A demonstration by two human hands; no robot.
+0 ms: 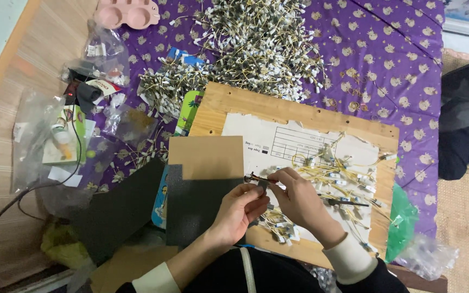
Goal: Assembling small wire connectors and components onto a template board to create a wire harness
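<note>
Yellow thin wire piece with a white tag [261, 179] sits pinched between left hand [242, 209] and right hand [299, 198] above the plywood board [234, 103], both clenched on it, risk: loose yellow-wire pile [343, 168] just beside could snag it.

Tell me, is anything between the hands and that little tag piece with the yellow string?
Nothing visible is. The left hand and right hand both already pinch the small tag piece over the wooden board, with loose yellow-string tags lying to the right.
</note>
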